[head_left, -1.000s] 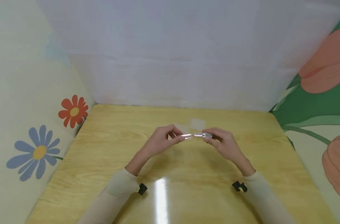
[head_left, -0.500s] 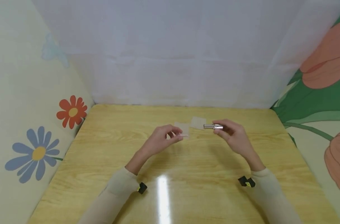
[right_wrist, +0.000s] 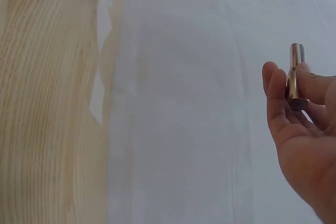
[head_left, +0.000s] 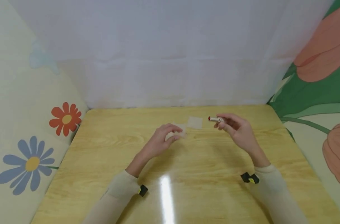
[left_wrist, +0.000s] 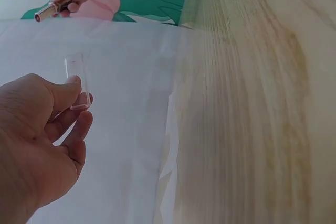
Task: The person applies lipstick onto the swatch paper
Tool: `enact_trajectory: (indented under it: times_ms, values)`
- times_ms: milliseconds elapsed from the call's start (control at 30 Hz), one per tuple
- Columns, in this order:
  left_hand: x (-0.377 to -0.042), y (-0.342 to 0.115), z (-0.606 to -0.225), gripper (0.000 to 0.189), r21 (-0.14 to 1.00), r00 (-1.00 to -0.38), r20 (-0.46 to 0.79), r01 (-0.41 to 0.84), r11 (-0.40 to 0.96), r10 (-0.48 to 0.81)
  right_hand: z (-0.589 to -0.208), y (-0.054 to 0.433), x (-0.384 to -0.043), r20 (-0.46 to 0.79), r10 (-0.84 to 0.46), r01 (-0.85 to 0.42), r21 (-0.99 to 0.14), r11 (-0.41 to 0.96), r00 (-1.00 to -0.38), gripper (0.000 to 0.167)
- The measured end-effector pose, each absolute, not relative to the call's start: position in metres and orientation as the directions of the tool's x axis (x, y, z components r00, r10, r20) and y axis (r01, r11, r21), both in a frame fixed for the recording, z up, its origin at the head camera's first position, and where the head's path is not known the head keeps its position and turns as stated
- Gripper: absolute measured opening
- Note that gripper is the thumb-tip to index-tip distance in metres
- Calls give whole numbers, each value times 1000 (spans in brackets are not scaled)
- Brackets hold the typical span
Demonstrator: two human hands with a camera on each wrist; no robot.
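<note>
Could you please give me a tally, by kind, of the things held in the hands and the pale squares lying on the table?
Metallic lipstick tube, in the right hand: 1
Clear piece, in the left hand: 1
Pale squares on the table, one partly hidden by the left hand: 2
Total: 4

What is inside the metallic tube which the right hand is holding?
Something red shows at the free end of the metallic tube; anything deeper is covered by its opaque wall.
</note>
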State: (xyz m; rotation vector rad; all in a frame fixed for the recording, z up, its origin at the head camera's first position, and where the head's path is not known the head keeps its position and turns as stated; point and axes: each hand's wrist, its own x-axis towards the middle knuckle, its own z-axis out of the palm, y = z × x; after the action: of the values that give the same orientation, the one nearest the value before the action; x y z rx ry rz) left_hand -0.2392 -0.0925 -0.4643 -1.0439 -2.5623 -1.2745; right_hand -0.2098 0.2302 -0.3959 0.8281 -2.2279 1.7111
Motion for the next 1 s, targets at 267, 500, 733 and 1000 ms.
enact_trajectory:
  times_ms: [267, 500, 733, 1000]
  values:
    - [-257, -77, -470, 27, 669, -783, 375, 599, 440, 496, -413, 244, -223, 510, -283, -562, -813, 149, -812, 34]
    - [-299, -67, -468, 27, 668, -806, 421, 586, 459, 416, -414, 249, -226, 546, -237, -579, -809, 97, -803, 32]
    - [-332, -67, -469, 27, 782, -887, 317, 445, 436, 337, -410, 251, -225, 562, -212, -590, -802, 95, -799, 32]
    - [-363, -74, -480, 29, 802, -919, 226, 363, 475, 322, -412, 253, -226, 578, -188, -599, -797, 81, -794, 30]
